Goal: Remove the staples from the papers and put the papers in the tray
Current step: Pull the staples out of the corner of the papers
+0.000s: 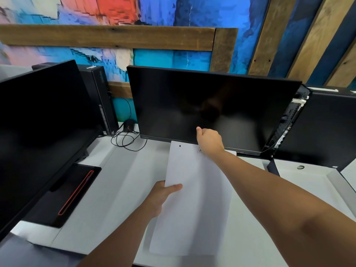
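white papers (194, 189), a thin stack, are held up off the desk (119, 176) and slant away from us toward the middle monitor (212, 105). our left hand (161, 195) pinches their near left edge, thumb on top and fingers underneath. we judge this is to keep the sheets taut and steady while the far corner is worked.

our right hand (210, 140) reaches across to the top right corner, where a staple would usually sit. its fingers are curled into a fist with the thumb raised. a small glinting thing (200, 150) shows just under the fist at the paper's edge. we cannot tell whether it is a tool, the staple or something else, nor whether the fist clasps it, the corner or nothing. a dark dot near the top left of the sheet is too small to identify.

by our reading the staple step is under way and nothing has been filed yet.

as for containers, no tray is in view, so we cannot say where the papers will go or what it holds. on the left, under the left monitor (42, 120), the black stand base (63, 195) has a red-rimmed slot, and what the slot holds is hidden. farther back lie a mouse (128, 125) and loose cables (125, 137) beside a computer tower (102, 97).
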Motion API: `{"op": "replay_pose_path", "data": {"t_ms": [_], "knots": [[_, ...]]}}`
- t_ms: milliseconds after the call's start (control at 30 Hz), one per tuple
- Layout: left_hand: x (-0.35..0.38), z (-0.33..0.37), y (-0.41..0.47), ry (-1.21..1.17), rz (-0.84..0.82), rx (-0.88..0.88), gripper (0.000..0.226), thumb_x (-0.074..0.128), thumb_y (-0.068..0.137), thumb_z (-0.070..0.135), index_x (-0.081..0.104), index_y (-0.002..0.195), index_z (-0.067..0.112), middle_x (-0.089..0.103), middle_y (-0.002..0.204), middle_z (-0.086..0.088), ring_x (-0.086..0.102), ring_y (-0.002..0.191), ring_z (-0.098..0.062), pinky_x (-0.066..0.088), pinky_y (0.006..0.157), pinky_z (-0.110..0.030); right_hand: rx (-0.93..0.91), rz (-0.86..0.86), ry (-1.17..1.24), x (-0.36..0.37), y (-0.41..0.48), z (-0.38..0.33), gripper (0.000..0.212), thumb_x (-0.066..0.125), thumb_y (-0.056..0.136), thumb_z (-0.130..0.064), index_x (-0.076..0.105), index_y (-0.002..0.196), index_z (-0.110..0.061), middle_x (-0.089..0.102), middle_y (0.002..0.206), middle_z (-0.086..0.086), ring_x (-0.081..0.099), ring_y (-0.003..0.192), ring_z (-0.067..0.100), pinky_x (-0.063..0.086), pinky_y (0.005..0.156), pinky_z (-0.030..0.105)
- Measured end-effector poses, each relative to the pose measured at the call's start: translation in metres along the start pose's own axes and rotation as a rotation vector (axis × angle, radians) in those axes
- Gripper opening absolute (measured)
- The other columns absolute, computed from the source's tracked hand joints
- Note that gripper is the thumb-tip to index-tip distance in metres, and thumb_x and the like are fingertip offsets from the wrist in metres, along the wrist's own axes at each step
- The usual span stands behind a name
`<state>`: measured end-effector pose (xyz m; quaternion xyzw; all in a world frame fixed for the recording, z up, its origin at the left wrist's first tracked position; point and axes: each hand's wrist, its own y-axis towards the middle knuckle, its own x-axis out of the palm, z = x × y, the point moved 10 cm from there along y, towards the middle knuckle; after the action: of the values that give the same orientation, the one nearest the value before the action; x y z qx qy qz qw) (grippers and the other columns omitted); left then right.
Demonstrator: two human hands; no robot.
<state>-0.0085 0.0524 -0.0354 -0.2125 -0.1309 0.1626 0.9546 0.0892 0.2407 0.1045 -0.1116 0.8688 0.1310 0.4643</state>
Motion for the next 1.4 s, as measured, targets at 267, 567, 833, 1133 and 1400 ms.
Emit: {"op": "replay_pose_path", "data": {"t_ms": [267,567,833,1133,1400], "knots": [[-0.001,0.003,0.001,0.012,-0.001,-0.003,0.019,0.071,0.082,0.009,0.072,0.101,0.009,0.075,0.098,-0.007,0.070,0.088,-0.021,0.055,0.073,-0.028,0.059,-0.089,0.132,0.003,-0.001,0.008,0.057,0.031,0.097,-0.049,0.060,0.075,-0.005,0.063,0.077,0.011,0.061,0.076,0.029,0.049,0.072,0.033],[0.002,0.005,0.000,0.048,-0.025,0.011,0.022,0.071,0.082,0.009,0.072,0.103,0.008,0.075,0.101,-0.006,0.071,0.087,-0.018,0.055,0.069,-0.025,0.121,-0.146,0.132,-0.011,0.000,0.024,0.061,0.030,0.096,-0.052,0.065,0.091,-0.002,0.055,0.077,0.007,0.057,0.080,0.030,0.052,0.076,0.039],[-0.002,0.003,0.000,0.019,0.013,0.014,0.025,0.072,0.080,0.009,0.071,0.105,0.007,0.074,0.103,-0.010,0.070,0.093,-0.025,0.055,0.074,-0.030,0.160,-0.105,0.138,-0.029,0.005,0.047,0.060,0.031,0.096,-0.053,0.065,0.086,-0.005,0.058,0.083,0.009,0.058,0.084,0.030,0.049,0.080,0.036],[-0.008,0.004,0.000,0.035,0.042,0.007,0.024,0.073,0.080,0.010,0.071,0.104,0.007,0.073,0.103,-0.012,0.068,0.098,-0.031,0.053,0.087,-0.040,0.144,-0.110,0.158,-0.032,0.003,0.062,0.062,0.032,0.095,-0.051,0.068,0.087,-0.002,0.063,0.088,0.013,0.060,0.082,0.030,0.049,0.079,0.036],[-0.011,0.002,-0.002,0.000,0.054,0.018,0.022,0.072,0.081,0.009,0.072,0.103,0.008,0.075,0.096,-0.006,0.070,0.089,-0.022,0.054,0.076,-0.032,0.121,-0.104,0.118,-0.033,-0.003,0.064,0.061,0.029,0.097,-0.045,0.069,0.082,-0.001,0.067,0.085,0.015,0.062,0.082,0.030,0.049,0.077,0.034]]}}
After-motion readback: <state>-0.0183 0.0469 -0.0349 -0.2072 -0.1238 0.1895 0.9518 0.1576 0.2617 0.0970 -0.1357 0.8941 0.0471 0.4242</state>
